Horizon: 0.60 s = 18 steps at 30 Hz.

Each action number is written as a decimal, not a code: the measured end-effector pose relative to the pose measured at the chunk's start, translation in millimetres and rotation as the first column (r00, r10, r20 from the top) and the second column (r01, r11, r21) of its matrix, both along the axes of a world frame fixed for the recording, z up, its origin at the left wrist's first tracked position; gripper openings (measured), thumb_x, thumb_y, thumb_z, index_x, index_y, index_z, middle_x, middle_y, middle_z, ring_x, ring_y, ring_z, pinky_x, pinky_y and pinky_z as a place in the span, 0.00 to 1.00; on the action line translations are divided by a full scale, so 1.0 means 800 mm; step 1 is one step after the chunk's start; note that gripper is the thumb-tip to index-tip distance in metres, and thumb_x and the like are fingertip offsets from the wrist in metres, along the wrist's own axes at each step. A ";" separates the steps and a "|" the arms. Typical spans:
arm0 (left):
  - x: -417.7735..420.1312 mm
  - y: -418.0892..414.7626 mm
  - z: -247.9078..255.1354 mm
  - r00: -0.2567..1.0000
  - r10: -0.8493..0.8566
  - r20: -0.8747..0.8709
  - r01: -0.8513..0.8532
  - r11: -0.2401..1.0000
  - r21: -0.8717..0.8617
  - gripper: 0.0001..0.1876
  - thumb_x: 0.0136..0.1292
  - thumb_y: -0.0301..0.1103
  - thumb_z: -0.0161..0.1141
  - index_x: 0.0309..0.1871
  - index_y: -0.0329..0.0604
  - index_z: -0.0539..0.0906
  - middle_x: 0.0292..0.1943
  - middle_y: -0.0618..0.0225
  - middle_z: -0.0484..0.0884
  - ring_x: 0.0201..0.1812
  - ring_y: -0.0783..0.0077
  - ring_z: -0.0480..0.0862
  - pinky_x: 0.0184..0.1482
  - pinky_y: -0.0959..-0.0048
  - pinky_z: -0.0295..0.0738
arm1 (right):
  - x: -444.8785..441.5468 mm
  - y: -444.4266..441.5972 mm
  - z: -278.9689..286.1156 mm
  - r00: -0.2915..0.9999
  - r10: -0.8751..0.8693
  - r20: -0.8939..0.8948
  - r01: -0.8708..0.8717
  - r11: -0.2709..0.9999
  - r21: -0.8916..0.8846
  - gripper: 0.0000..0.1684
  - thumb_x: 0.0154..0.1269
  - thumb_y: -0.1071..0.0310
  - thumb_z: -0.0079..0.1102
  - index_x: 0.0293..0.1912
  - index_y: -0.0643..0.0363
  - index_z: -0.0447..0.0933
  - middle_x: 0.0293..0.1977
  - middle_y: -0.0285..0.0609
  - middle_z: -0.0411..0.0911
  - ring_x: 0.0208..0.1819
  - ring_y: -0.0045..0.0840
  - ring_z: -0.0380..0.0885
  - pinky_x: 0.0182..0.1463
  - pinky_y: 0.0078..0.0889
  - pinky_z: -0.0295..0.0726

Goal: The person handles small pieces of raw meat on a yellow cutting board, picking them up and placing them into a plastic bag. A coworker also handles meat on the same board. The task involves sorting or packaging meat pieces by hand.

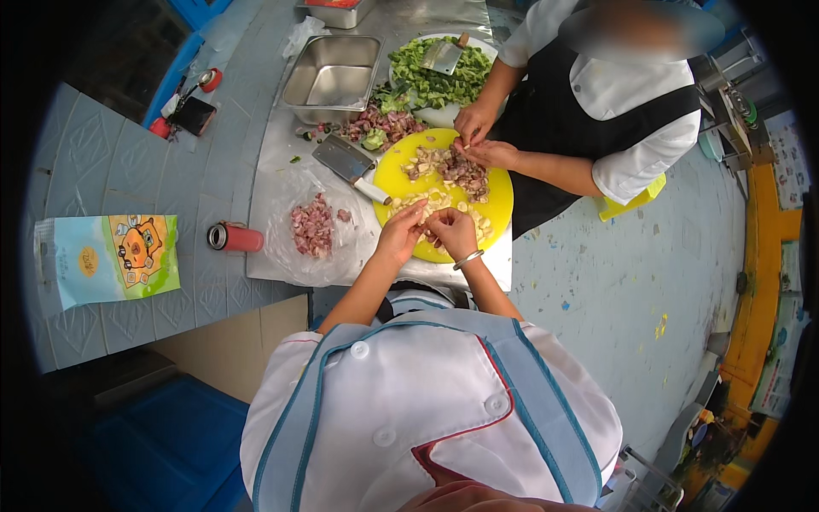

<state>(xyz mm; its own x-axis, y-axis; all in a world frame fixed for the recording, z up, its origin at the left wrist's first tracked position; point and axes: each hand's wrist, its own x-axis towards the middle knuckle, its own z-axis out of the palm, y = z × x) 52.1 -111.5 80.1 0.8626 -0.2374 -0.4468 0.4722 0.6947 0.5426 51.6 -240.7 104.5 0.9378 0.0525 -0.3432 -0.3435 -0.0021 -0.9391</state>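
Over the near part of a round yellow cutting board (397,168), my left hand (404,232) and my right hand (453,232) meet, fingertips pinched around something small, perhaps a garlic clove; fingers mostly hide it. Peeled garlic cloves (480,224) lie beneath and beside my hands. Unpeeled purple-skinned garlic (470,179) is heaped on the board's far side. A cleaver (342,158) rests left of the board, its white handle over the rim. Purple garlic skins or cloves (311,227) lie on a clear plastic bag (278,256) at the left.
Across the board, a co-worker's hands (480,137) hold a small piece. Behind are an empty steel pan (368,105), chopped greens (416,67) with another cleaver (441,57), and more purple garlic (390,125). A red flask (244,239) and a printed bag (83,256) lie left.
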 end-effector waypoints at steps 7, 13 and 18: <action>-0.002 -0.016 -0.041 1.000 0.019 -0.001 -0.019 1.000 0.020 0.16 0.62 0.27 0.49 0.53 0.33 0.70 0.31 0.74 0.73 0.33 0.81 0.71 0.38 0.81 0.68 | 0.006 -0.009 -0.037 0.991 -0.083 -0.105 0.092 0.993 0.080 0.08 0.51 0.72 0.57 0.26 0.69 0.72 0.17 0.41 0.75 0.14 0.17 0.72 0.16 0.16 0.71; -0.009 -0.032 -0.081 0.994 0.061 -0.091 -0.051 0.993 0.108 0.16 0.61 0.27 0.51 0.53 0.32 0.70 0.32 0.73 0.74 0.32 0.82 0.71 0.37 0.82 0.67 | 0.005 -0.010 -0.075 0.958 -0.172 -0.227 0.184 0.982 0.030 0.08 0.49 0.72 0.58 0.24 0.69 0.72 0.16 0.41 0.74 0.13 0.16 0.72 0.15 0.16 0.71; 0.014 -0.037 -0.112 0.969 0.168 -0.179 -0.110 0.948 0.299 0.17 0.61 0.29 0.51 0.52 0.33 0.71 0.41 0.68 0.76 0.39 0.79 0.73 0.43 0.80 0.67 | 0.005 -0.024 -0.128 0.865 -0.282 -0.414 0.371 0.916 0.152 0.07 0.51 0.70 0.57 0.28 0.65 0.73 0.16 0.41 0.74 0.13 0.20 0.72 0.17 0.19 0.74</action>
<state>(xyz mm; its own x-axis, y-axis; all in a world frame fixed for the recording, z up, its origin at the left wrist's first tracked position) 63.6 -141.3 -9.5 0.7636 0.0407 -0.6444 0.5012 0.5918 0.6313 55.9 -259.9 2.4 0.7153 -0.1187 -0.6886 -0.6144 0.3627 -0.7007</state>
